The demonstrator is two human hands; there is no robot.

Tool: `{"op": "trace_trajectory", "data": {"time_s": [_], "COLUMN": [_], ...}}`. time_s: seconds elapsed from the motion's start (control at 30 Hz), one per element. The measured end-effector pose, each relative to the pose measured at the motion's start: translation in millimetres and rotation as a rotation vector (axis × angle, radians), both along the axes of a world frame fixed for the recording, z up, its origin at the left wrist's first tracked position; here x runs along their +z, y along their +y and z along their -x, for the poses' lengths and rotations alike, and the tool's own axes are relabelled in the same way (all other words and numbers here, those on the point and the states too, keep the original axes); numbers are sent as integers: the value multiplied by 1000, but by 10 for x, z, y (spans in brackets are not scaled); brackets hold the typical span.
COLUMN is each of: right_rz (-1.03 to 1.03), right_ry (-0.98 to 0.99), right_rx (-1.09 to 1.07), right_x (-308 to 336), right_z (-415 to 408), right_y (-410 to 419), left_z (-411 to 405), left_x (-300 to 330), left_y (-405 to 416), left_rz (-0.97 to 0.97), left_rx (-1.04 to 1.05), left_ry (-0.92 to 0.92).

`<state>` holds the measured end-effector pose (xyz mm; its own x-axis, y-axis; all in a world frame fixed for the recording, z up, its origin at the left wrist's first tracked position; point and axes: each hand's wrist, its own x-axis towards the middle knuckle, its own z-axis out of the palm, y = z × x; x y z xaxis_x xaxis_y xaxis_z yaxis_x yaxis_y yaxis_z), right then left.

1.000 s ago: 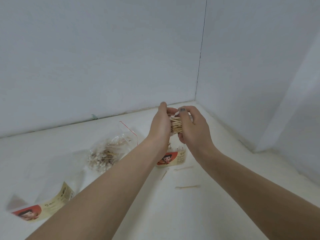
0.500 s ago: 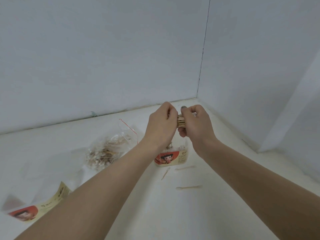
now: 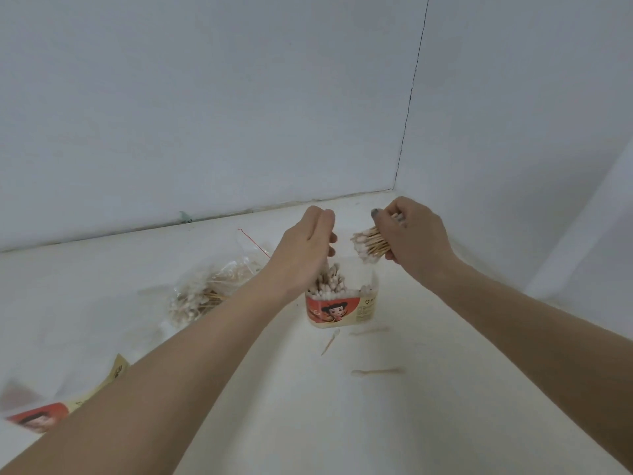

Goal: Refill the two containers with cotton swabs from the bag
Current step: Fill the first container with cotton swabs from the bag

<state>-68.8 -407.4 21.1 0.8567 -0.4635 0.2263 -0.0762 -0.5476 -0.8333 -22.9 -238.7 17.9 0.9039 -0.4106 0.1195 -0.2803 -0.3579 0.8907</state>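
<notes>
No legible text on container [image 3: 342,311] label

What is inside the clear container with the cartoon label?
The container holds upright cotton swabs, white tips up. The left hand covers some; the label hides their lower ends.

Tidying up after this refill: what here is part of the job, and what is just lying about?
Job: bundle of swabs in right hand; left hand; open container; bag; second container.
Lying about: loose swabs on the table.
</notes>
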Motion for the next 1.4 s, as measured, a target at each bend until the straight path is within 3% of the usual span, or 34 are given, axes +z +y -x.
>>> {"op": "trace_trajectory", "data": {"time_s": [0.17, 0.37, 0.5, 0.73, 0.83, 0.93, 1.07, 1.17, 1.27, 1.4], "right_rz": [348, 618, 796, 1195, 1129, 847, 369, 198, 176, 423], "right_ry": [-3, 58, 86, 188, 219, 274, 118, 71, 71, 141], "right_rx": [142, 236, 237, 390, 412, 362, 223, 210, 270, 379], "right_x": [-43, -137, -160, -115, -81, -4, -49, -148, -252, -328], "right_z": [-8, -21, -35, -33, -7, 84, 171, 280, 391, 493], "right_y": [29, 76, 99, 218, 233, 219, 67, 2, -11, -13], "left_z": [9, -1, -1, -27, -10, 10, 14, 20, 41, 44], "left_x": [-99, -210, -322, -373, -385, -370, -355, -375, -364, -333], "left_y": [100, 135, 114, 131, 137, 147, 168, 179, 188, 190], "left_rz": [-128, -413, -548, -474, -467, -474, -462, -460, -451, -486], "left_rx": [3, -233, -239, -214, -218, -231, -242, -227, -204, -226], "left_ry": [-243, -192, -322, -363, -375, -396, -381, -361, -331, -357]}}
